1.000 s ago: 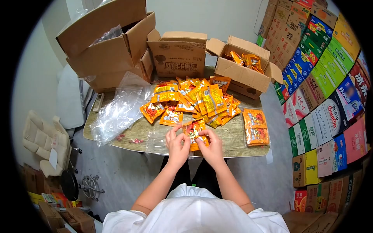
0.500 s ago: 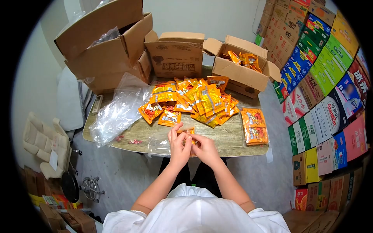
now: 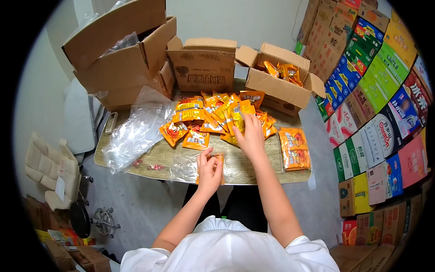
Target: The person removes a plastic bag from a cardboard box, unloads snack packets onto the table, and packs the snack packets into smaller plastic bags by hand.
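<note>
My left hand (image 3: 209,173) is at the table's front edge, its fingers curled on a clear plastic bag (image 3: 183,167) with an orange packet (image 3: 220,158) in it. Most of that packet is hidden behind the hand. My right hand (image 3: 250,138) is stretched forward to the heap of orange snack packets (image 3: 213,106). Thumb and fingers lie on either side of a yellow-orange packet (image 3: 237,116) at the front of the heap; the fingertips' grip is partly covered.
A filled clear pack of orange packets (image 3: 295,156) lies at the table's right. Loose clear bags (image 3: 133,133) spread over the left side. Behind stand an open carton with packets (image 3: 276,88), another carton (image 3: 201,68) and a large box (image 3: 118,63). Stacked cartons (image 3: 376,131) line the right.
My right hand has left the bag beside my left hand and moved forward and right onto the heap. My left hand has stayed with the bag at the table edge.
</note>
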{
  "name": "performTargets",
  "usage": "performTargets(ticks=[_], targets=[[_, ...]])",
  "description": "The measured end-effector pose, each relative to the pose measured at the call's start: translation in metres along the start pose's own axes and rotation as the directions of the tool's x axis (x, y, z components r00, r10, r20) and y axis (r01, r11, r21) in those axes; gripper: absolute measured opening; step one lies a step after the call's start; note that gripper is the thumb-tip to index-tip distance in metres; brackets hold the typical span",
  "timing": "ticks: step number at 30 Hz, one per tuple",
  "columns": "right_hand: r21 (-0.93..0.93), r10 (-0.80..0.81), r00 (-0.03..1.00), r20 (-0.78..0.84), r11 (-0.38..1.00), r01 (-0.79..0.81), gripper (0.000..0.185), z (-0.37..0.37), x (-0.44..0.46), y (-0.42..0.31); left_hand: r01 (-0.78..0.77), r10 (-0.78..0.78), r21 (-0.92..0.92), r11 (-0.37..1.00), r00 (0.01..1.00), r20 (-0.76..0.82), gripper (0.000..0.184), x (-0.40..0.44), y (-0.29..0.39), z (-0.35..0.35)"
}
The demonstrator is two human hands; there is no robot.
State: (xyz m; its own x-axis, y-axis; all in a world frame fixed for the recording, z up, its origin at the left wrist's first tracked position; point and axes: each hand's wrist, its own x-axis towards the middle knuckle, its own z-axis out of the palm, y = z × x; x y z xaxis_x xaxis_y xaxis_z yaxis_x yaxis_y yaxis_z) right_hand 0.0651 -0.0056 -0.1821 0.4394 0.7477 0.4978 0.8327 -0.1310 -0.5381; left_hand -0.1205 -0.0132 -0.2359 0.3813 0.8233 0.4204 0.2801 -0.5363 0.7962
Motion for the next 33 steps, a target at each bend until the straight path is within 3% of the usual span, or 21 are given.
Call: performTargets(ticks=[1,2,4,8,10,11,12,14,15,17,18,20,21,26,28,29,30,32,33], targets=[[-0.114,-0.056,0.998,-0.027,0.992,0.052,0.057,0.006,0.005,0.003,-0.002,0.002,-0.002,1.0,1.0,-0.004,0.014,0.0,0.002,0.0],[-0.115,-0.061,0.998,-0.029,0.992,0.057,0.057,0.012,0.007,0.005,-0.008,0.008,0.018,1.0,1.0,0.0,0.014,0.0,0.004,0.0],[-0.293,0.044,0.996,0.084,0.956,-0.018,0.064,0.022,0.01,0.007,-0.013,0.013,0.038,0.999,1.0,0.0,0.014,-0.001,0.005,0.0],[-0.289,0.017,0.998,0.055,0.957,0.0,0.054,0.034,0.01,0.027,-0.023,0.023,0.051,0.998,1.0,0.006,0.013,0.0,0.008,-0.002],[-0.096,0.044,0.998,0.041,0.995,-0.039,0.047,0.025,0.013,0.03,-0.004,0.004,0.028,1.0,1.0,0.015,0.013,0.001,0.009,-0.002],[0.061,0.131,0.991,0.004,0.989,-0.131,0.045,0.018,0.009,0.034,-0.001,0.0,0.024,1.0,1.0,0.017,0.013,0.001,0.008,-0.003],[0.06,0.132,0.991,0.001,0.99,-0.131,0.045,-0.004,0.007,0.023,0.003,-0.003,0.018,1.0,1.0,0.019,0.013,0.001,0.008,-0.003],[0.19,0.453,0.88,0.144,0.86,-0.474,0.037,-0.045,0.0,0.012,-0.004,0.004,0.011,1.0,1.0,0.006,0.012,0.003,0.006,-0.005],[0.187,0.454,0.88,0.143,0.86,-0.474,0.037,-0.047,-0.009,0.026,-0.007,0.007,0.006,1.0,1.0,-0.008,0.012,0.003,0.005,-0.006],[0.575,0.352,0.928,-0.121,0.787,-0.223,0.034,-0.044,-0.03,0.054,0.008,-0.008,-0.022,1.0,1.0,-0.015,0.013,0.005,0.006,-0.007],[0.572,0.356,0.927,-0.118,0.787,-0.23,0.034,-0.047,-0.038,0.052,0.023,-0.024,-0.046,0.999,1.0,-0.018,0.013,0.006,0.006,-0.008],[0.936,0.493,0.87,0.02,0.297,-0.189,0.039,-0.059,-0.052,0.038,0.014,-0.014,-0.039,0.999,1.0,-0.015,0.013,0.008,0.005,-0.009],[0.953,0.447,0.881,0.153,0.171,-0.252,0.052,-0.065,-0.06,0.034,0.029,-0.03,-0.069,0.997,0.999,-0.011,0.012,0.009,0.003,-0.01],[0.906,0.284,0.886,0.368,0.105,-0.41,0.067,-0.073,-0.085,0.016,0.122,-0.121,-0.232,0.965,0.992,0.018,0.014,0.011,-0.001,-0.015],[0.856,0.133,0.858,0.496,0.094,-0.509,0.07,-0.075,-0.088,0.013,0.142,-0.136,-0.253,0.957,0.99,0.04,0.014,0.01,0.0,-0.019],[0.838,0.106,0.847,0.52,0.126,-0.53,0.059,-0.073,-0.089,0.015,0.159,-0.148,-0.279,0.947,0.987,0.063,0.014,0.01,0.001,-0.02],[0.839,0.107,0.848,0.519,0.124,-0.529,0.059,-0.069,-0.09,0.022,0.159,-0.146,-0.277,0.948,0.987,0.064,0.014,0.01,0.001,-0.02],[0.722,0.027,0.777,0.629,0.349,-0.597,0.04,-0.062,-0.091,0.036,0.166,-0.153,-0.296,0.941,0.986,0.067,0.014,0.009,0.0,-0.02],[0.735,0.044,0.787,0.615,0.33,-0.593,0.029,-0.063,-0.09,0.026,0.165,-0.152,-0.296,0.941,0.986,0.068,0.014,0.008,0.001,-0.019]])
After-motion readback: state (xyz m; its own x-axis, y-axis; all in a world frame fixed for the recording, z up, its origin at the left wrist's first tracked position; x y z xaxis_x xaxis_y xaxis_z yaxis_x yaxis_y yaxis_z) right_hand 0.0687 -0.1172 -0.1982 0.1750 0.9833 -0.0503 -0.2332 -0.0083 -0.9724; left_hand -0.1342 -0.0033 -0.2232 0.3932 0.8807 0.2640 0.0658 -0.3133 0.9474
